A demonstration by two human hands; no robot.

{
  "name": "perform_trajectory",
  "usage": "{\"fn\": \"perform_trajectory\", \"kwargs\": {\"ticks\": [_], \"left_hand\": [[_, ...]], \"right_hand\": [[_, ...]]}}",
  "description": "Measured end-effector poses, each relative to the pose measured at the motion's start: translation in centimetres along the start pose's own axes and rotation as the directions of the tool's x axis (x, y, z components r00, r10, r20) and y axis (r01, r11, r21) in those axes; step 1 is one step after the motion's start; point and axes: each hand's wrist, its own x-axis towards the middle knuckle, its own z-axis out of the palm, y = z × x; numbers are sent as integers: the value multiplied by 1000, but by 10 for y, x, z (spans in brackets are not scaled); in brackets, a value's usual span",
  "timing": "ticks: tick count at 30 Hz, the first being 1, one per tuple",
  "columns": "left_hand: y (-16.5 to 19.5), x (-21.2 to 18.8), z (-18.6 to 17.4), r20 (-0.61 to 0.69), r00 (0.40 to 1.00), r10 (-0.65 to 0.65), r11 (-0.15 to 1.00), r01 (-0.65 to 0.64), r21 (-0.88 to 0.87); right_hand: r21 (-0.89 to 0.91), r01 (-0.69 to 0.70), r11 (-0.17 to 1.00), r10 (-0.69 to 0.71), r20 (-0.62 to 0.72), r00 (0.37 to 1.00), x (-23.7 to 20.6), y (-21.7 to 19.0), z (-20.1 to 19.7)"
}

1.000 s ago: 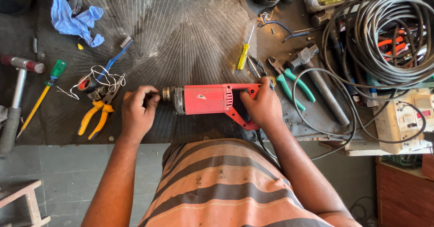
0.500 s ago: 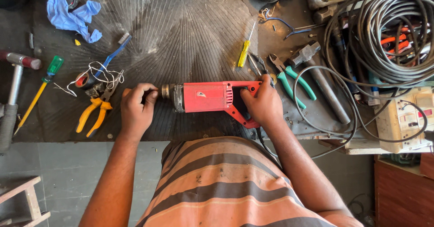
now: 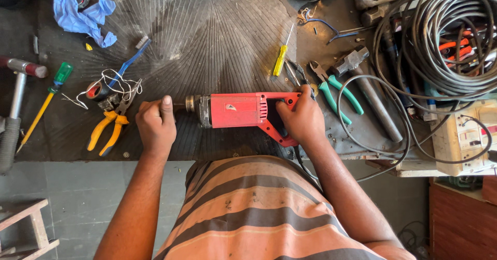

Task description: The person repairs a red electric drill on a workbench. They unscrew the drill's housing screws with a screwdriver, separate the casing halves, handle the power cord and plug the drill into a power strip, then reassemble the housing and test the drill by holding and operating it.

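Note:
A red electric drill (image 3: 238,111) lies on its side on the dark ribbed mat (image 3: 207,37), its metal chuck pointing left. My right hand (image 3: 303,119) is wrapped around the drill's rear handle. My left hand (image 3: 156,124) is closed in a fist at the chuck end, around something at the drill's nose that the fingers hide. Just left of that hand lie orange-handled pliers (image 3: 106,130).
On the mat lie a blue cloth (image 3: 77,14), a blue brush (image 3: 135,55), a yellow screwdriver (image 3: 282,57), a green-handled screwdriver (image 3: 46,97), a hammer (image 3: 15,110), green-handled pliers (image 3: 334,86) and tangled wire. Coiled grey cables (image 3: 445,32) and an electrical box (image 3: 463,136) sit at right.
The view has shifted slightly. Both hands stay on the drill in the same grip; the drill has not visibly moved.

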Motion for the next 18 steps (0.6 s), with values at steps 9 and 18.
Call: {"fn": "perform_trajectory", "kwargs": {"ticks": [9, 18], "left_hand": [[-3, -3, -3, 12, 997, -82, 992, 82, -100], [-7, -4, 0, 31, 996, -81, 974, 85, -209]], "right_hand": [[0, 1, 1000, -1, 8, 1000, 1, 1, 1], [-3, 5, 1000, -5, 2, 1000, 2, 3, 2]]}}
